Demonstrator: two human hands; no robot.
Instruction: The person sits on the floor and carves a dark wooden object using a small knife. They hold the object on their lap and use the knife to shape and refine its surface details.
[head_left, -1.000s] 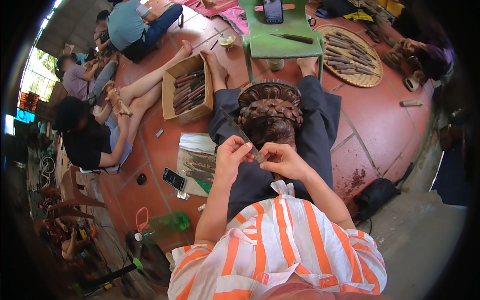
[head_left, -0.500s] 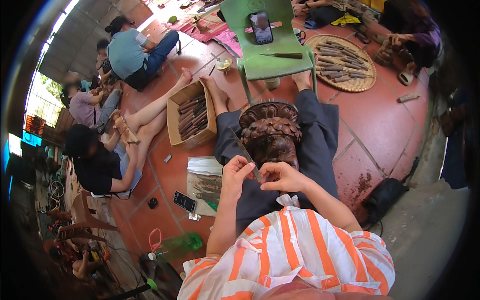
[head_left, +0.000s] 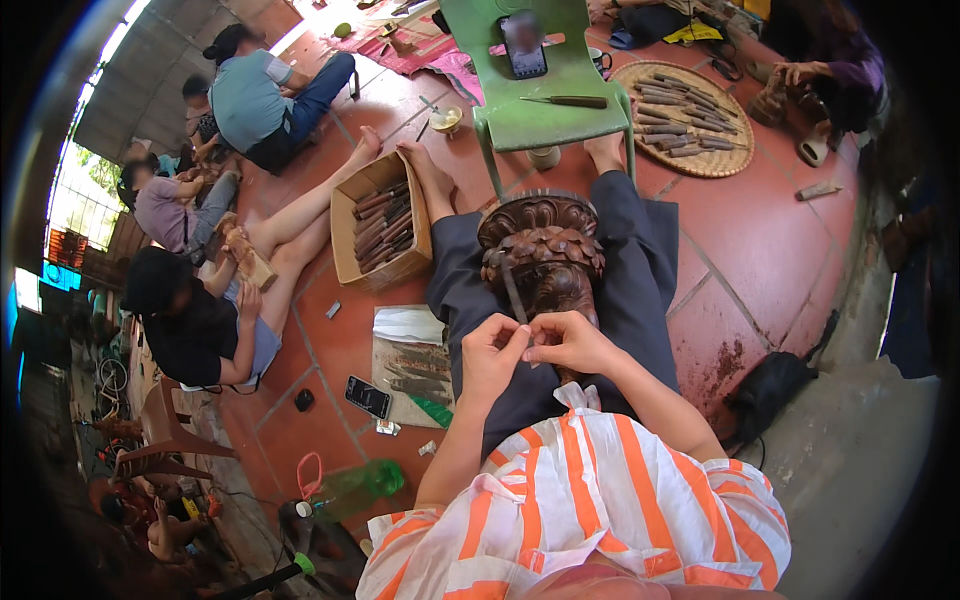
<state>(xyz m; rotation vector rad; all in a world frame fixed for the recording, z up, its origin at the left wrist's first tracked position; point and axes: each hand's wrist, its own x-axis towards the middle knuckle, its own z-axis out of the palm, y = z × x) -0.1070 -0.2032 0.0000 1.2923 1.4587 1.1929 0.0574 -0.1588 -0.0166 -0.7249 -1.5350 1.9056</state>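
Observation:
A thin, flat grey strip (head_left: 513, 288), blade-like in shape, points up and away from my hands; its exact kind I cannot tell. My left hand (head_left: 490, 358) is closed around its lower part. The fingers of my right hand (head_left: 572, 343) are pinched at its lower end, touching the left fingertips. Just beyond the hands, a dark carved wooden piece (head_left: 548, 250) with leaf-like relief stands between my legs. The strip's far end overlaps the carving in view; whether it touches is unclear.
A cardboard box (head_left: 345, 240) of wooden-handled tools stands left of my leg. Ahead, a green chair (head_left: 545, 130) bears a phone (head_left: 525, 50) and a pointed tool (head_left: 565, 101). A woven tray (head_left: 735, 165) of tools lies right. Several people sit nearby.
The strip has swung to the right and now stands more upright. My left hand has moved slightly right, and the two hands are closer together.

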